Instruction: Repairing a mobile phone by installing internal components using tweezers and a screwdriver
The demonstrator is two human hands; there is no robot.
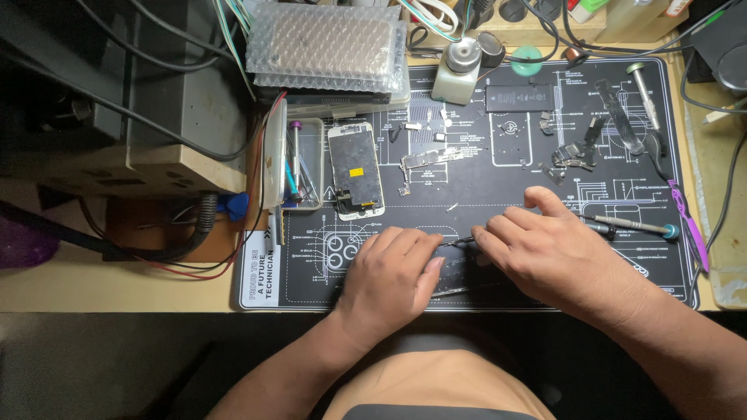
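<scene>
Black rubber mat (pixel 498 194) with white line drawings covers the middle of the worktop (pixel 93 288), and both hands rest on its near part. Left hand (pixel 387 274) lies knuckles up with fingers curled, its fingertips meeting a thin metal tool, seemingly tweezers (pixel 457 242), that runs across the gap to the right hand (pixel 537 253). Right hand is also palm down with fingers bent, pinching the tool's other end. Whatever small part lies under the fingers is hidden, so I cannot tell what they work on. Another slim metal piece (pixel 451 292) pokes out from under the left hand, nearer the mat's edge. Beyond the left hand lies a phone screen (pixel 355 170), face down, with a clear tray (pixel 299 165) of tools just left of it. Loose small parts and a circuit board (pixel 424 159) are scattered farther out, with a black battery (pixel 521 97) and a white dispenser bottle (pixel 457 71) at the far edge. A screwdriver (pixel 632 225) lies right of the right hand, a purple pry tool (pixel 689 225) farther right. Bubble-wrapped packs (pixel 327 47) are stacked at far left, and cables crowd the far side.
</scene>
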